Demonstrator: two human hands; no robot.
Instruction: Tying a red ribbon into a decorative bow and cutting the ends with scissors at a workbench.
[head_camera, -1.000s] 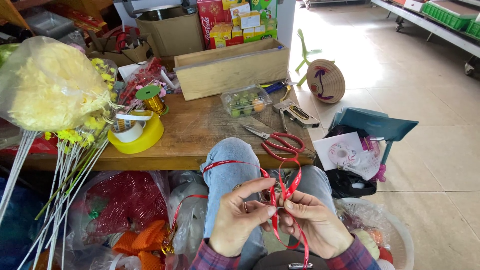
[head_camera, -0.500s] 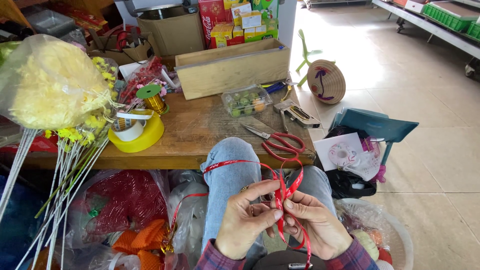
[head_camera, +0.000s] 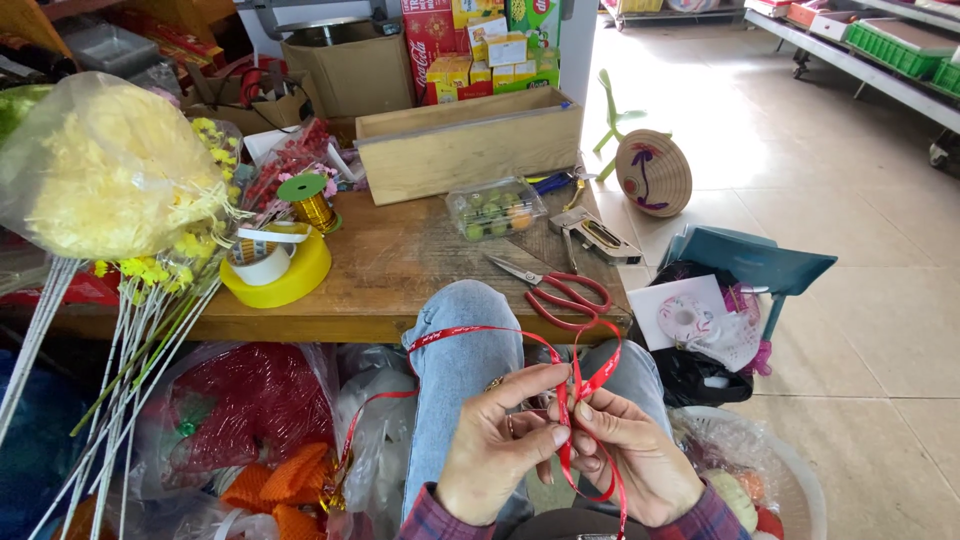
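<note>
Over my lap, my left hand (head_camera: 497, 440) and my right hand (head_camera: 630, 455) pinch a thin red ribbon (head_camera: 575, 395) between thumbs and fingertips, folding it into loops. One strand of the ribbon runs left across my jeans-clad knee (head_camera: 465, 335) and drops toward the bags on the floor. Another end hangs down between my wrists. Red-handled scissors (head_camera: 560, 290) lie on the wooden table (head_camera: 380, 275) just beyond my hands.
On the table stand a yellow tape roll (head_camera: 275, 270), a gold ribbon spool (head_camera: 305, 200), a clear tub of small balls (head_camera: 495, 208), a staple gun (head_camera: 595, 232) and a wooden box (head_camera: 470, 140). Wrapped yellow flowers (head_camera: 110, 170) stand left. Bags, a white basket (head_camera: 760, 470) and a blue stool (head_camera: 755, 260) crowd the floor.
Both hands have kept working the ribbon in place; the loops above my fingers have shifted slightly and the view has tilted down a little.
</note>
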